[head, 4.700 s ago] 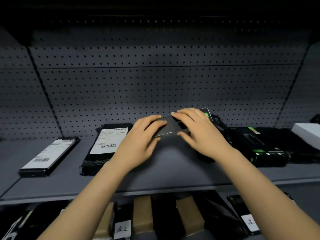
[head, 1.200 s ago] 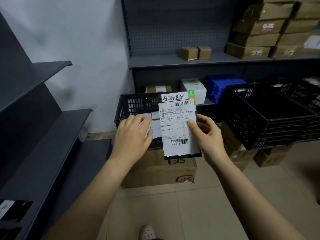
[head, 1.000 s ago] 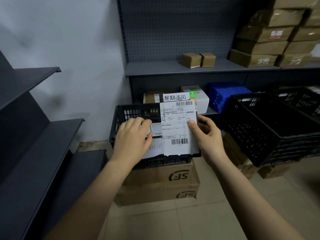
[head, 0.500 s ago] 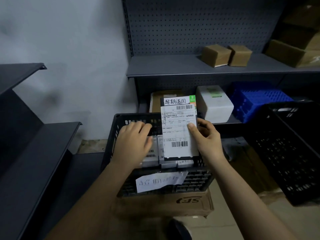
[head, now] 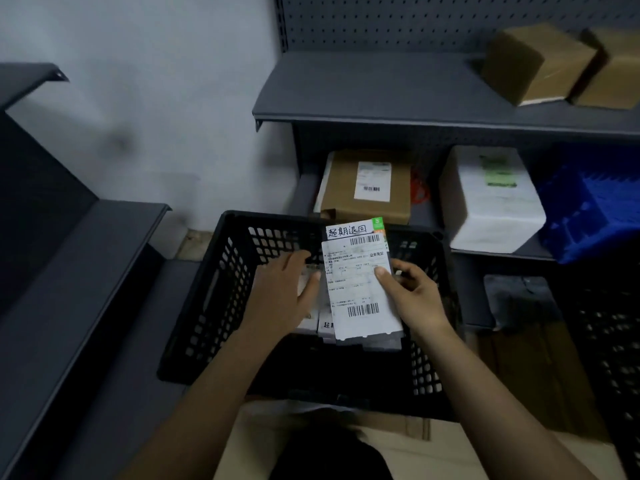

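Grips a labelled parcel [head: 360, 292] upright in the right hand [head: 415, 296] over a black crate [head: 194, 323]; rests the flat, open-fingered left hand [head: 280, 296] on packets [head: 309, 322] inside.

A black plastic crate [head: 214, 306] sits on a cardboard box [head: 398, 455], labelled parcels [head: 325, 327] standing inside; behind, a grey shelf [head: 427, 216] bears a brown carton [head: 367, 188], a white foam box [head: 491, 202] and a blue tray [head: 595, 216].

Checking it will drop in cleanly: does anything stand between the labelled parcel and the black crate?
Nothing visible does. The right hand holds the labelled parcel over the open black crate; the left hand rests on the white parcels beside it.
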{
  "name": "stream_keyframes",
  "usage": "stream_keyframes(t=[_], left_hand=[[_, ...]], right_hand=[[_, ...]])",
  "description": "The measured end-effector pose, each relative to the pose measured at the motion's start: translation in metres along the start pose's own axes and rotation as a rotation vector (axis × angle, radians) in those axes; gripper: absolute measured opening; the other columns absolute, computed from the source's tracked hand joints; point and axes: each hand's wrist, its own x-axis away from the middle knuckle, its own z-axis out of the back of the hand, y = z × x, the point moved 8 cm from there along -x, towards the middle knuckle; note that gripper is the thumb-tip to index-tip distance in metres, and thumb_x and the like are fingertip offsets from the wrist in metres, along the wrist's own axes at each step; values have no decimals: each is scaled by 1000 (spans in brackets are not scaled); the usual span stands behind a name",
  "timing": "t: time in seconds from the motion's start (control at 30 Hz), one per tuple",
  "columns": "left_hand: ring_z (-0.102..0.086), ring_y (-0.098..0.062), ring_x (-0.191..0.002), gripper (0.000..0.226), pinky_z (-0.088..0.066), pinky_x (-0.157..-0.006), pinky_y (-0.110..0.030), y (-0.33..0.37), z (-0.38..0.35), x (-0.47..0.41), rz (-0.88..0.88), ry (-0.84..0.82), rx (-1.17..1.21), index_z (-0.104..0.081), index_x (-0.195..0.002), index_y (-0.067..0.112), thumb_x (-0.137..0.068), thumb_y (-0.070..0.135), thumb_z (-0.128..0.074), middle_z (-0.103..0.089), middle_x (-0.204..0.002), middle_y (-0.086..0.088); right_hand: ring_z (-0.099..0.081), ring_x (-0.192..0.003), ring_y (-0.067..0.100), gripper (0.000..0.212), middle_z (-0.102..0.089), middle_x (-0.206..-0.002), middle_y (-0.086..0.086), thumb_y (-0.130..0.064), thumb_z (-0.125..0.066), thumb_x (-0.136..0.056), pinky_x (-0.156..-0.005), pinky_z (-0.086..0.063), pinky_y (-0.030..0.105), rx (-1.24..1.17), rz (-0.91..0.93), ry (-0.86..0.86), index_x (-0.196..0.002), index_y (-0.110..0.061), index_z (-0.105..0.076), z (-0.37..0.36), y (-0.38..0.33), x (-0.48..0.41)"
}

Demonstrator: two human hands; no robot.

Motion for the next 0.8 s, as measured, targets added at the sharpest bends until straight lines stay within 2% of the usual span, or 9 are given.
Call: stream_keyframes(t=[0.07,0.13,0.27,0.37,0.5,0.6,0.67,0.73,0.8], left_hand=[[-50,-13,-118,44,-43,-98,-33,-23,-33,0,173,-111,224,-46,-137,20,-98,41,-49,-54,-130,2],[-47,-10,-125,53,-42,-105,-39,-39,-62,4,318,-192,413,-39,-142,27,-95,48,-51,-49,-139,5],[-48,-4,-119,62,-43,-94,-24,-51,-106,13,545,-340,695,-26,-147,40,-93,47,-56,-46,-136,12],[-49,-7,-122,76,-45,-102,-36,-61,-131,21,655,-393,805,-17,-148,50,-87,54,-63,-46,-140,14],[-49,-9,-125,71,-49,-100,-37,-69,-148,27,699,-387,851,-23,-147,45,-89,43,-65,-48,-137,13],[-53,0,-115,56,-51,-88,-19,-77,-148,28,684,-349,818,-32,-143,40,-95,32,-60,-53,-127,17],[-53,10,-103,46,-48,-77,-8,-91,-147,27,702,-337,804,-36,-137,42,-98,28,-56,-54,-117,24],[-51,12,-98,40,-46,-78,-10,-107,-143,26,713,-331,769,-37,-133,44,-100,26,-52,-52,-112,27],[-52,11,-100,39,-44,-83,-13,-126,-136,23,697,-317,731,-40,-133,41,-100,23,-51,-53,-114,26]], right_hand=[[-73,-84,17,32,-75,-95,4,-28,-78,-80,-75,-59,33,5,-86,-33,-110,-18,-69,-1,23,-8],[-73,-82,18,30,-76,-91,3,-26,-78,-81,-76,-59,35,5,-169,-51,-109,-18,-69,-3,45,-11],[-74,-76,15,21,-77,-83,-1,-21,-76,-84,-64,-57,28,-22,-268,-58,-102,-18,-67,-9,72,-11],[-74,-76,15,19,-76,-85,0,-22,-75,-84,-64,-58,29,-32,-317,-43,-100,-19,-65,-16,89,-11],[-74,-82,22,27,-76,-89,7,-27,-76,-83,-76,-60,42,-46,-364,9,-104,-17,-62,-29,106,-17],[-73,-87,24,29,-75,-94,6,-34,-77,-82,-82,-59,48,7,-372,23,-102,-20,-62,-45,118,-26],[-71,-93,21,26,-73,-103,3,-37,-75,-83,-86,-57,48,97,-363,-12,-102,-24,-63,-60,123,-32],[-66,-99,19,30,-67,-114,3,-28,-71,-87,-91,-55,44,162,-375,-75,-115,-23,-61,-78,124,-36],[-62,-93,12,42,-62,-115,0,-20,-66,-90,-86,-54,34,183,-402,-153,-130,-21,-55,-100,123,-37]])
